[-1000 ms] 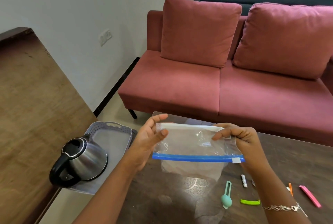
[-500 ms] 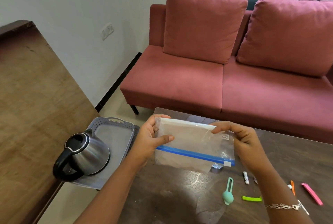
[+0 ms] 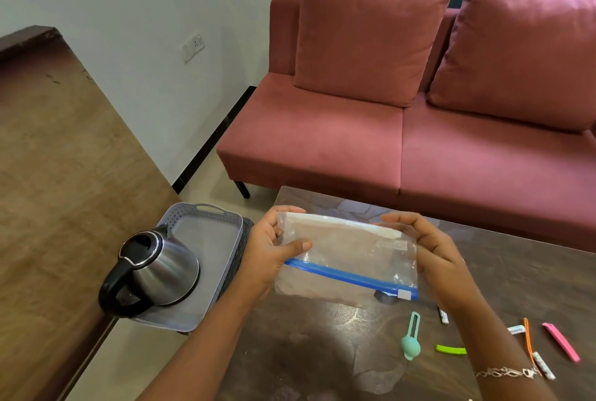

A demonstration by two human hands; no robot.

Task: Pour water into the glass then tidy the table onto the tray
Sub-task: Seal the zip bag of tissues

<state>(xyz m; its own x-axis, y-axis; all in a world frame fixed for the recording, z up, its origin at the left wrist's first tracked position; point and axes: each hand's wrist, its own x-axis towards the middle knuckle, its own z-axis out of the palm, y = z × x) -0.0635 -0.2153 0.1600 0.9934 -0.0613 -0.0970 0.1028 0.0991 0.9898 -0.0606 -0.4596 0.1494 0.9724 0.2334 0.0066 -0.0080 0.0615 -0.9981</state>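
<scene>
A clear plastic zip bag [image 3: 346, 258] with a blue seal strip is held flat above the dark table [image 3: 306, 345]. My left hand [image 3: 274, 249] grips its left edge, thumb on top. My right hand [image 3: 432, 252] pinches its right edge. A steel kettle [image 3: 158, 268] with a black handle stands on the grey tray [image 3: 213, 236], which sits to the left of the table. No glass can be made out; a small dark object [image 3: 385, 297] peeks out under the bag.
Small items lie on the table at the right: a teal clip [image 3: 411, 337], a green clip [image 3: 450, 349], an orange clip [image 3: 528, 341], a pink clip [image 3: 561, 346] and white sachets [image 3: 443, 316]. A red sofa [image 3: 403, 110] stands behind the table. A wooden surface [image 3: 48, 191] lies at the left.
Both hands have carried the bag a little to the left and tilted it, so the blue strip now slopes down to the right. The view has also dipped downward.
</scene>
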